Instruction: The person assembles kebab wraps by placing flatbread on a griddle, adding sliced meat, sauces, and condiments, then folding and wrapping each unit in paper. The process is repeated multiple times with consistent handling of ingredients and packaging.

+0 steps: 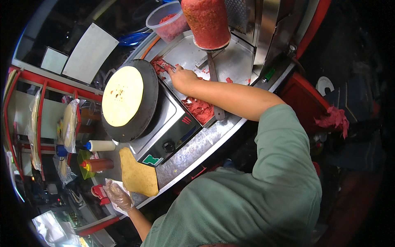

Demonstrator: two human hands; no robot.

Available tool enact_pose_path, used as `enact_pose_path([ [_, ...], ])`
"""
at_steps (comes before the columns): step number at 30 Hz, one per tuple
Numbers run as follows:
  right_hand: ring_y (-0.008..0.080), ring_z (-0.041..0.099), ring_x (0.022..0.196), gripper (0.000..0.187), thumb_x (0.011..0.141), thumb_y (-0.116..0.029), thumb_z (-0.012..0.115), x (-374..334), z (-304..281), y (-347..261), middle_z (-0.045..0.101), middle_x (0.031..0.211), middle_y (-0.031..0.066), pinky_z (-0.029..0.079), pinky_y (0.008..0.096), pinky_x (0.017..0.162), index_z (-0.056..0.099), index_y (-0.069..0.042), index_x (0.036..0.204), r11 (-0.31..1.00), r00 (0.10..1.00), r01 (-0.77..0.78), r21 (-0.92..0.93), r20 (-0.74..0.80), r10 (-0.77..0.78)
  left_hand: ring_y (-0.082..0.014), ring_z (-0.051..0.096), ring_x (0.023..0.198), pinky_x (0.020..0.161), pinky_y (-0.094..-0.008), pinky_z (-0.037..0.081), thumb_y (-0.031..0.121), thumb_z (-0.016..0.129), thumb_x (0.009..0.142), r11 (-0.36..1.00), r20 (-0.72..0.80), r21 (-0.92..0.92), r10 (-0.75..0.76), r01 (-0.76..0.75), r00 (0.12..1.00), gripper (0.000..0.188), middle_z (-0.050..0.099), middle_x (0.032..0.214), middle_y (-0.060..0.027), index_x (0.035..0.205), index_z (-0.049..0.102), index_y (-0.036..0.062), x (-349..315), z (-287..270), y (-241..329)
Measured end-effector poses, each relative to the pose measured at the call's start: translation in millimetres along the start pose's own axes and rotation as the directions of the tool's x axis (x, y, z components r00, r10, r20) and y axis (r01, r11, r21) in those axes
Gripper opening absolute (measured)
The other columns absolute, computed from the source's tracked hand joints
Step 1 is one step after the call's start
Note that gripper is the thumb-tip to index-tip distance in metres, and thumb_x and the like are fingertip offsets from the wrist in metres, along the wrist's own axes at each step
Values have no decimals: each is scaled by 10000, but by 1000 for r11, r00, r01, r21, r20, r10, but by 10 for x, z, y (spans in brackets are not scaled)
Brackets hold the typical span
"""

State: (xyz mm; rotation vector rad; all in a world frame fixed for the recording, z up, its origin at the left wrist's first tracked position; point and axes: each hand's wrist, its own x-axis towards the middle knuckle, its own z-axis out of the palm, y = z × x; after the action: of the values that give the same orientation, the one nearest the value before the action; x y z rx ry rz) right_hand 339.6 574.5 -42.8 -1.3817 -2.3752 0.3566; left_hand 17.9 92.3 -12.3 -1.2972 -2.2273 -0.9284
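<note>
My right hand [181, 78] reaches over the metal tray [234, 61] at its far left corner. Its fingers are closed round what looks like a thin metal utensil, mostly hidden, among shredded reddish meat [157, 66]. More shredded meat [199, 109] lies in the tray's near corner, beneath my forearm. A large cone of meat [205, 22] stands on a spit above the tray. At the lower left, my left hand [119, 195], in a clear plastic glove, lies with fingers outstretched over white paper [125, 206]. Beside it rests a folded tan flatbread [140, 175].
A pale round flatbread [122, 96] sits on a black griddle [150, 107] left of the tray. A white squeeze bottle [102, 145] and an orange-red one [98, 165] lie near the counter's left side. A clear tub of meat [168, 22] stands at the back.
</note>
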Motion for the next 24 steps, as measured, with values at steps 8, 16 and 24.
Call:
enact_pose_path([
  [8,446,722,981,392,1076,-267,460,0,-210,54,691,1154,249,581,548,834,610,-39,1357,985,990,91,147,97,-106,-336,652,1139,1057,-459,470,218,660,1018,997,-11,-12,-80,80,997,306,714,1187,-172,1198,684,-29,-598,-75,-206],
  [16,457,724,938,402,1084,-292,467,44,-171,177,682,1132,245,580,550,841,573,-176,1455,997,998,69,35,-3,-69,-324,644,1146,1065,-456,468,178,668,1013,999,-34,-27,-36,35,999,263,708,1175,-166,1181,681,-24,-686,-91,-350],
  [24,459,710,1036,364,1080,-309,470,139,-136,86,671,1190,248,563,573,897,605,-170,1388,996,998,-3,87,69,-3,-309,630,1169,1097,-457,453,103,647,1016,983,-33,-165,-84,77,996,209,679,1211,-152,1183,663,-22,-845,17,-405],
])
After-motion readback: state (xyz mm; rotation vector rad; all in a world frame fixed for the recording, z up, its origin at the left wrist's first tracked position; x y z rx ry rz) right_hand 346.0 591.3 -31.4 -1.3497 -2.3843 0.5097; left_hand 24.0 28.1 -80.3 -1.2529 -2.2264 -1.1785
